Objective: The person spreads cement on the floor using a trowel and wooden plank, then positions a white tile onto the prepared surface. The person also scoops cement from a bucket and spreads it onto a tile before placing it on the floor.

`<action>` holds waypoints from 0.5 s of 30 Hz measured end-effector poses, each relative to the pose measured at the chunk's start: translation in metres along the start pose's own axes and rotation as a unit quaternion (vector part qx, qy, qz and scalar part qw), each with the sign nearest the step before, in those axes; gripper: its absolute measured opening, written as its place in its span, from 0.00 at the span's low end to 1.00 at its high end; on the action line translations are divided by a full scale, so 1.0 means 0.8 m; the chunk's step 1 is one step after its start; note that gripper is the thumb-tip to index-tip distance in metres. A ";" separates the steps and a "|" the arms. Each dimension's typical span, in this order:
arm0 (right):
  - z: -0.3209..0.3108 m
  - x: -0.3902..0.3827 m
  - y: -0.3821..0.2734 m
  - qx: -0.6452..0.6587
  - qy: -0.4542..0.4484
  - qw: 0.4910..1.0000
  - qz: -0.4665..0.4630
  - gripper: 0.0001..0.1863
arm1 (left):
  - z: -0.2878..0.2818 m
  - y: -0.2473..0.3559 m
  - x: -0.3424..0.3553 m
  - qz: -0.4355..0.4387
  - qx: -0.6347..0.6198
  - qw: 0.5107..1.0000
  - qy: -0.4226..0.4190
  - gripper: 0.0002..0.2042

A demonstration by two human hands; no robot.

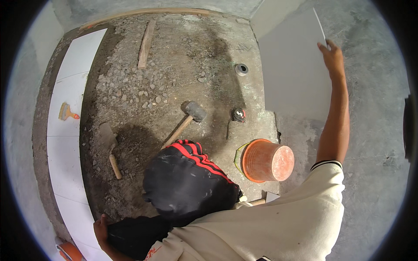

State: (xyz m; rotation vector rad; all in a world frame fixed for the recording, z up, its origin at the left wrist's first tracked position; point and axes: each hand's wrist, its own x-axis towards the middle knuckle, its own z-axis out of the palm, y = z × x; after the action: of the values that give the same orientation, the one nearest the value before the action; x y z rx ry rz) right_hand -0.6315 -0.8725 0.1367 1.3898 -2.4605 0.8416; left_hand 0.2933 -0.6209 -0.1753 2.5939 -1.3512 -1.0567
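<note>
My right hand (332,58), arm stretched out at upper right, grips a thin white edge of a flat piece (319,24), possibly a tile, beside a smooth grey surface. My left hand (101,228) is low at left, beside my black-clad leg and the edge of a row of white tiles (64,158); its fingers are partly curled, and I cannot tell whether they hold anything. A paintbrush (65,112) lies on the tiles. A rubber mallet (195,111) lies beyond my bent knee, and a trowel (108,135) lies on the rough floor right of the tiles.
An upside-down orange bucket (263,160) stands right of my knee. A tape measure (238,115), a small grey pipe fitting (241,69) and a wooden board (146,43) lie on the rubble-strewn floor (178,69). Concrete walls border the area, and an orange object (67,251) is at lower left.
</note>
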 end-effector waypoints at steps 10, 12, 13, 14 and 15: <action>0.091 -0.032 0.211 -0.126 -0.093 0.987 0.046 0.26 | -0.012 0.035 0.030 0.008 0.042 0.999 -0.024 0.28; 0.109 -0.039 0.241 -0.134 -0.113 0.983 0.055 0.26 | -0.017 0.056 0.026 0.003 0.040 0.999 -0.024 0.28; 0.115 -0.040 0.261 -0.145 -0.099 0.984 0.040 0.26 | -0.017 0.056 0.026 0.004 0.040 0.999 -0.018 0.28; 0.120 -0.042 0.281 -0.156 -0.084 0.984 0.025 0.26 | -0.016 0.052 0.030 0.004 0.040 0.999 -0.013 0.29; 0.126 -0.046 0.285 -0.165 -0.070 0.984 0.010 0.25 | -0.017 0.050 0.030 0.004 0.041 0.999 -0.006 0.29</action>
State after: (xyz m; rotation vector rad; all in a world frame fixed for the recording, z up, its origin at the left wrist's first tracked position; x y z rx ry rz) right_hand -0.7914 -0.8116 -0.0485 1.3426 -2.5714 0.3237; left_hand 0.2820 -0.6674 -0.1655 2.6408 -1.4380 -1.0386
